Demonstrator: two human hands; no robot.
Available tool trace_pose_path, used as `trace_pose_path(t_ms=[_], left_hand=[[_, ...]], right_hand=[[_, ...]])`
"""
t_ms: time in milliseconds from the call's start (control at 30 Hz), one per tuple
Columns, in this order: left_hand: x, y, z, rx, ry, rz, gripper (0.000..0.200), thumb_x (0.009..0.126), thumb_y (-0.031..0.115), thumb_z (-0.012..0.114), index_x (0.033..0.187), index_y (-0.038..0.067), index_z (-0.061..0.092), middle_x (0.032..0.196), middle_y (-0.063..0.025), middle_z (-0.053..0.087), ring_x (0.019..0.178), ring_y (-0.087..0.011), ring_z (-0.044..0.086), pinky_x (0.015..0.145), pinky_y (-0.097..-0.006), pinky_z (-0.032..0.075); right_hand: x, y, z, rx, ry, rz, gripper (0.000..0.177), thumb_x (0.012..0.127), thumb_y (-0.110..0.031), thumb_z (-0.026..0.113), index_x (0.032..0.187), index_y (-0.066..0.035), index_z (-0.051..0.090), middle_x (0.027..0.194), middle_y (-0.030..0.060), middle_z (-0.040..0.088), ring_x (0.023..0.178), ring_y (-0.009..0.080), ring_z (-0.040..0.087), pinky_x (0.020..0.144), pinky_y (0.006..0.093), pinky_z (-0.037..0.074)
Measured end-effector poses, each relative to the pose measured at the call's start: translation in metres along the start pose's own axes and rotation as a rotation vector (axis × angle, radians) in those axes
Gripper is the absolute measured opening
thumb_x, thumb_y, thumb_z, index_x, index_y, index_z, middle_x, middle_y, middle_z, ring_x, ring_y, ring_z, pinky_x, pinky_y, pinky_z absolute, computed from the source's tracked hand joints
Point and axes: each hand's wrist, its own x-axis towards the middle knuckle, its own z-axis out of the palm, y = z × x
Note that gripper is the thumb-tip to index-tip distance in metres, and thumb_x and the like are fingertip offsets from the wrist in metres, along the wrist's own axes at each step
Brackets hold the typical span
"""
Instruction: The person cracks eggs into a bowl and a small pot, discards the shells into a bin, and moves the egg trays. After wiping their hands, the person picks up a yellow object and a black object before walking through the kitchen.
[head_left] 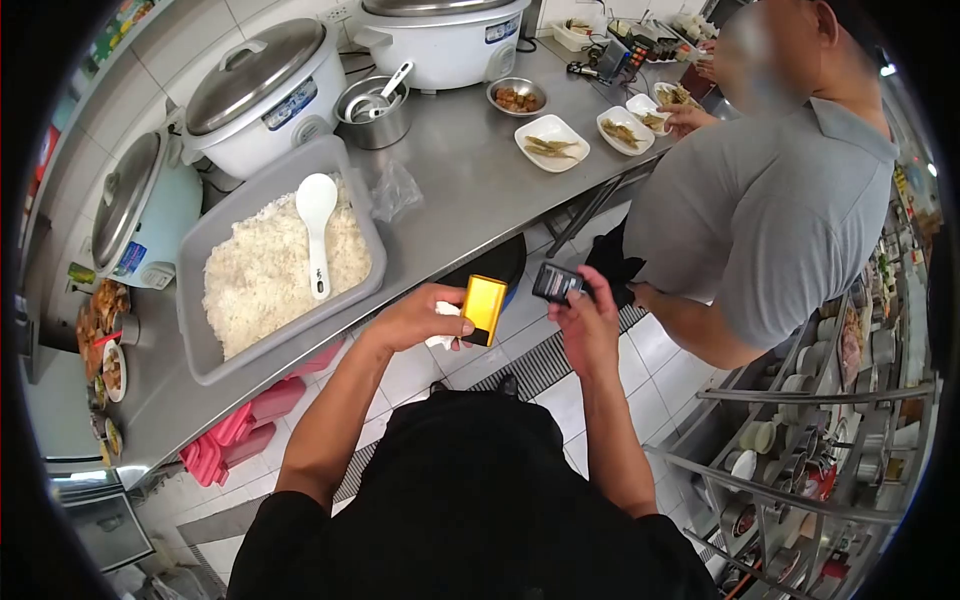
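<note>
A yellow, box-shaped object with a dark end (484,308) is held in my left hand (432,320), along with a crumpled white tissue (441,326). My right hand (588,318) grips a small black device with pale markings (558,284). Both hands are in front of my body, apart from each other, beyond the counter's edge. To the left of them on the steel counter (450,215) stands a grey tub (378,262) of white rice (255,265), with a white rice paddle (317,230) lying on the rice.
Rice cookers (300,85) line the wall. A steel pot (375,132), a bowl of food (516,97) and white dishes (551,143) stand on the counter. A person in grey (760,210) is at the right, above a metal rack (780,490). Pink containers (235,435) sit below.
</note>
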Motion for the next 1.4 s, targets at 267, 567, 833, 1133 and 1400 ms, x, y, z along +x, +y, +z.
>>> trace_pose_path(t_ms=[267, 567, 833, 1133, 1400], left_hand=[[-0.005, 0.015, -0.012, 0.177, -0.165, -0.061, 0.029, 0.080, 0.017, 0.070, 0.104, 0.000, 0.068, 0.079, -0.0032, 0.065, 0.067, -0.0092, 0.060, 0.062, -0.0248, 0.048], [0.008, 0.003, -0.011, 0.168, -0.291, -0.118, 0.021, 0.081, 0.015, 0.073, 0.097, 0.001, 0.069, 0.076, -0.0025, 0.067, 0.068, -0.0086, 0.063, 0.062, -0.0247, 0.050], [0.003, -0.030, 0.011, -0.300, -0.179, -0.253, 0.033, 0.082, 0.011, 0.073, 0.110, -0.005, 0.063, 0.084, -0.0097, 0.067, 0.071, -0.0170, 0.067, 0.064, -0.0290, 0.054], [0.002, -0.032, 0.023, -0.488, -0.141, -0.264, 0.034, 0.083, 0.008, 0.071, 0.113, -0.005, 0.061, 0.090, -0.0102, 0.066, 0.073, -0.0189, 0.067, 0.062, -0.0309, 0.057], [0.012, -0.025, 0.028, -0.505, -0.052, -0.107, 0.035, 0.088, 0.020, 0.070, 0.114, -0.002, 0.061, 0.090, -0.0086, 0.066, 0.072, -0.0152, 0.066, 0.061, -0.0303, 0.057]], right_hand=[[0.008, -0.015, 0.034, -0.195, -0.162, -0.027, 0.035, 0.090, 0.000, 0.060, 0.124, -0.004, 0.055, 0.099, 0.0092, 0.064, 0.076, 0.0161, 0.064, 0.067, 0.0290, 0.054], [0.011, -0.028, 0.016, -0.618, -0.370, 0.131, 0.038, 0.085, -0.004, 0.066, 0.123, -0.006, 0.065, 0.081, 0.0010, 0.067, 0.065, 0.0075, 0.059, 0.062, 0.0222, 0.049], [0.009, -0.036, 0.018, -0.608, -0.373, 0.208, 0.033, 0.087, -0.003, 0.065, 0.120, -0.005, 0.066, 0.090, 0.0009, 0.063, 0.069, 0.0068, 0.057, 0.062, 0.0212, 0.048], [0.008, -0.040, 0.022, -0.764, -0.430, 0.283, 0.029, 0.089, -0.011, 0.066, 0.117, -0.005, 0.066, 0.088, -0.0015, 0.064, 0.075, 0.0060, 0.058, 0.067, 0.0217, 0.050], [0.008, -0.037, 0.026, -0.751, -0.504, 0.104, 0.042, 0.101, -0.040, 0.050, 0.116, -0.006, 0.068, 0.094, 0.0014, 0.066, 0.076, 0.0081, 0.055, 0.065, 0.0230, 0.046]])
